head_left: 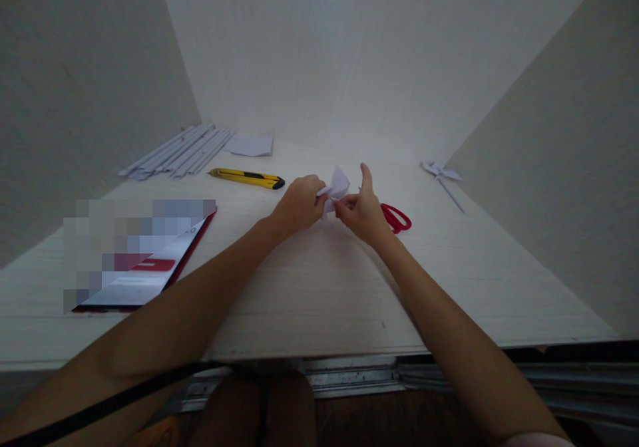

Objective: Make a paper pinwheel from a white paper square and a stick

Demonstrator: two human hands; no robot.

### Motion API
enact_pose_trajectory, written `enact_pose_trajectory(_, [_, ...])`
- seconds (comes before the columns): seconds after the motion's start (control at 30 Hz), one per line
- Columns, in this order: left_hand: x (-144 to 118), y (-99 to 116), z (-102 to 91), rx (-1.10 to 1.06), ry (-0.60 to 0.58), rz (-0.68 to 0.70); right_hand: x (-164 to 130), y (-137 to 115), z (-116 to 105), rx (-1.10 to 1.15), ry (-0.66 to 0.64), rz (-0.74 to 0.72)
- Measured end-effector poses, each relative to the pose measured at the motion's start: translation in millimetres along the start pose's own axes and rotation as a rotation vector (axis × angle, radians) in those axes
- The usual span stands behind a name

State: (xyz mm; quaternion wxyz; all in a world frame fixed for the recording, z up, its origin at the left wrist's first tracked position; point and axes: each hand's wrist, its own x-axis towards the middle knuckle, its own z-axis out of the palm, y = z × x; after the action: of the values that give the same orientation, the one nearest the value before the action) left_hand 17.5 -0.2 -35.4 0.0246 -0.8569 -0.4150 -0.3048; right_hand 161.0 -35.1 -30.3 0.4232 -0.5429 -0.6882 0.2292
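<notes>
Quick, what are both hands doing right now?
Left hand: closed, pinching the folded white paper.
Right hand: fingers pinching the same paper, thumb up.

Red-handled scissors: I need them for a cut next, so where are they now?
In the head view, the red-handled scissors lie on the pale wooden table, just right of and partly hidden behind the right hand, which holds a small folded white paper.

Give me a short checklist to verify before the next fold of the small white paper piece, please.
1. Both hands hold the small white folded paper piece: ok, left hand and right hand pinch it.
2. Paper lifted off the pale wooden table: cannot tell.
3. Red-handled scissors away from fingers: not ok, beside the right hand.
4. Yellow utility knife blade retracted: cannot tell.
5. Rolled white paper sticks apart: ok.
</notes>
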Motion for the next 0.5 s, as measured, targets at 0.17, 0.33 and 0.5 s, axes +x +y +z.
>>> enact_pose_trajectory(0.17, [-1.2,-0.6,0.7,0.01,-0.016,0.072,6.7,2.5,-4.3,0.137,-0.132,0.099])
enact_pose_trajectory(0.33, [-2.1,-1.3,2.0,0.012,-0.004,0.1,7.8,2.9,-3.0,0.167,-0.166,0.092])
enact_pose_trajectory(0.5, [-3.2,0.2,2.6,0.036,-0.008,0.1,5.0,-0.3,-0.1,0.139,-0.145,0.115])
